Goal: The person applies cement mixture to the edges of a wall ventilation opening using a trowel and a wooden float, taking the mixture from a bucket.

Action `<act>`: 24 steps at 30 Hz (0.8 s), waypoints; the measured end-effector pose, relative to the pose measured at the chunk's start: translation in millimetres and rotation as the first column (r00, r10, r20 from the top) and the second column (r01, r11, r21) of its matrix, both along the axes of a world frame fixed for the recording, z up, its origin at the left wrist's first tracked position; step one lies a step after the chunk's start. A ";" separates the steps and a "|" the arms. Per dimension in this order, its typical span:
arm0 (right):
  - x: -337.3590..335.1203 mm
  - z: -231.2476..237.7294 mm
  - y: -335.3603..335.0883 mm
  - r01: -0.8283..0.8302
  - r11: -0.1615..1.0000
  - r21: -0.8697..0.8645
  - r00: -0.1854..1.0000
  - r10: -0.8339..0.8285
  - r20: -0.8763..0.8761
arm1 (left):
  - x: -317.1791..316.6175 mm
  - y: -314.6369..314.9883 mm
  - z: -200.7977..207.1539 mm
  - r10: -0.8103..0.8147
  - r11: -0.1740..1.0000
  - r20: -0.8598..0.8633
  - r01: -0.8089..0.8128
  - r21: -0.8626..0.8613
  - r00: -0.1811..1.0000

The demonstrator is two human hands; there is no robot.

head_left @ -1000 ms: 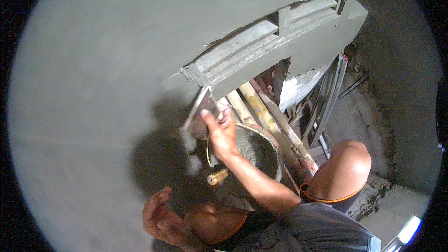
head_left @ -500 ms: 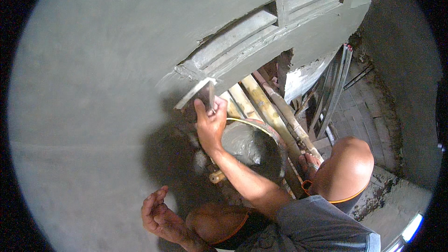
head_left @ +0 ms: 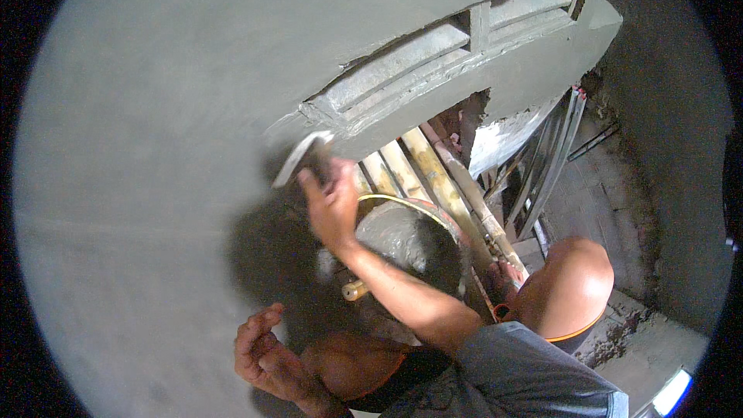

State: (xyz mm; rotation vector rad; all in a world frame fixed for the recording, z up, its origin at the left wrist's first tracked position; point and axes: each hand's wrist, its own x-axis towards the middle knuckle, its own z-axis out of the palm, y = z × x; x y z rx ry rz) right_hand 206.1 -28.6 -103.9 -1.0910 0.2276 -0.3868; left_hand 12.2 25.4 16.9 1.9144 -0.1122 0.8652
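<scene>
My right hand [head_left: 331, 205] is closed around a flat plastering trowel [head_left: 303, 159], blurred by motion, its pale long edge against the grey plastered wall [head_left: 139, 147]. The trowel is just below the lower left corner of a slatted wall opening [head_left: 402, 66]. Beneath my right forearm stands a round bucket [head_left: 457, 244] with wet grey mortar [head_left: 395, 232] in it. My left hand [head_left: 267, 356] hangs in front of the wall at lower left, fingers loosely curled and apart, with nothing visible in it.
Bamboo poles [head_left: 426, 159] lie side by side beyond the bucket. A round wooden end [head_left: 354, 290] pokes out beside it. Long metal strips [head_left: 561, 151] lean at the right, above a tiled floor [head_left: 596, 201]. My bent knee [head_left: 576, 282] is right of the bucket.
My right hand and the trowel have moved left and slightly down along the wall, away from the opening's corner. The left hand has stayed nearly still. The view has shifted a little.
</scene>
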 end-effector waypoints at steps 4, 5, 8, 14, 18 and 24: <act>-47.0 -11.5 4.9 -0.199 0.943 -0.265 0.979 0.206 -0.002 | 7.0 -8.5 1.4 0.001 1.000 -0.058 -0.002 -0.020 0.998; -54.1 -7.6 -5.7 -0.242 0.948 -0.208 0.968 0.250 0.014 | 6.0 -7.2 -0.8 0.018 1.000 -0.039 -0.019 -0.018 0.999; -41.6 4.7 -76.7 -0.307 0.932 0.196 0.914 0.346 -0.214 | -5.9 -5.5 -2.5 0.060 0.998 0.005 -0.060 -0.022 0.998; 13.4 12.7 -151.9 -0.426 0.863 0.270 0.849 0.485 -0.211 | -5.0 -17.6 16.1 -0.042 0.997 -0.062 0.038 -0.063 0.997; 31.1 13.6 -149.6 -0.470 0.876 0.114 0.826 0.481 -0.293 | 6.5 -23.8 9.1 -0.037 0.997 0.036 0.035 0.072 0.999; 44.5 25.4 -153.4 -0.541 0.839 -0.053 0.812 0.505 -0.292 | 3.2 -12.1 0.0 -0.042 0.987 0.083 0.028 0.158 0.996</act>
